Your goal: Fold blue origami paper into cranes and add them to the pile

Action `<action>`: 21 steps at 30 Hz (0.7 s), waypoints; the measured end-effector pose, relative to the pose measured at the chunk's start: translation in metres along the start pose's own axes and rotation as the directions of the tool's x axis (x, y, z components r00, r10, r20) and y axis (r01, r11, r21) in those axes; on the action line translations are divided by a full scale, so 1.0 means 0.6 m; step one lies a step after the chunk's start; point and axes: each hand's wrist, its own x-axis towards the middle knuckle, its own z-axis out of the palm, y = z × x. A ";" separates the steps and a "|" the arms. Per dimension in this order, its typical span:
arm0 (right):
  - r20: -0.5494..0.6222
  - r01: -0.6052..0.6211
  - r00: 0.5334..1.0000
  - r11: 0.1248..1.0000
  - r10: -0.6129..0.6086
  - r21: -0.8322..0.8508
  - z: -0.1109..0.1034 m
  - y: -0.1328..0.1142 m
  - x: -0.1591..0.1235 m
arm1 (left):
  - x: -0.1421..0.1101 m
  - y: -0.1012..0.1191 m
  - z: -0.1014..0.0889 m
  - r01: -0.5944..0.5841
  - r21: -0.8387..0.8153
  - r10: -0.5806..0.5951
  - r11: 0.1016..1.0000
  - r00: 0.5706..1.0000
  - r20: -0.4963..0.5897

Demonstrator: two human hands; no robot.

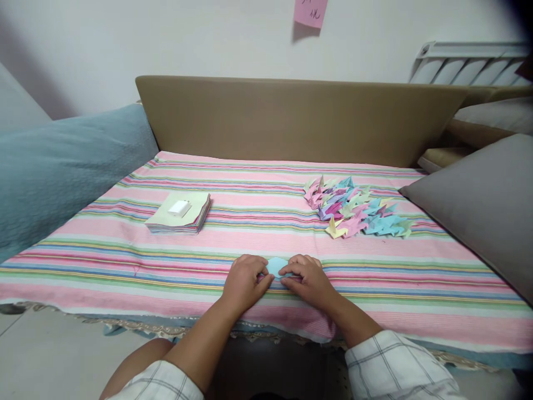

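Observation:
Between my hands is a small light-blue folded paper (276,268), held just over the striped cloth near the front edge. My left hand (247,279) pinches its left side, thumb below and fingers above. On the opposite side, my right hand (307,279) grips the paper between thumb and fingers. The fingers hide both ends of the paper, so its full shape does not show. Beyond my right hand lies a group of folded paper cranes (353,208) in pink, blue, purple, yellow and green. A stack of square coloured paper (160,219) sits to the left, pale green on top.
A small white block (179,208) rests on the paper stack. The striped cloth (258,191) covers the seat, with a brown backrest (291,119) behind. A blue cushion (75,166) stands at the left and a grey pillow (478,200) at the right. A pink note (310,13) hangs on the wall.

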 end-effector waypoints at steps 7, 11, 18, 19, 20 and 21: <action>0.010 -0.060 0.998 0.998 0.060 -0.016 -0.003 -0.014 0.006 | -0.001 0.000 0.000 -0.005 0.012 0.005 1.000 1.000 0.000; 0.020 -0.098 0.995 0.995 0.098 -0.008 -0.006 -0.019 0.008 | -0.001 0.001 0.000 0.000 0.012 0.000 1.000 1.000 -0.008; 0.020 -0.151 0.988 0.988 0.151 -0.026 -0.003 -0.023 0.016 | 0.001 0.004 0.003 0.033 0.028 -0.032 0.999 0.999 -0.012; 0.021 -0.157 0.987 0.987 0.158 -0.031 -0.003 -0.025 0.017 | 0.002 0.004 0.004 0.040 0.031 -0.040 0.999 0.999 -0.011; 0.022 -0.163 0.986 0.986 0.164 -0.036 -0.003 -0.026 0.018 | 0.002 0.004 0.005 0.048 0.034 -0.048 0.998 0.999 -0.010; 0.021 -0.171 0.985 0.984 0.172 -0.042 -0.003 -0.027 0.019 | 0.002 0.005 0.006 0.056 0.037 -0.056 0.998 0.998 -0.007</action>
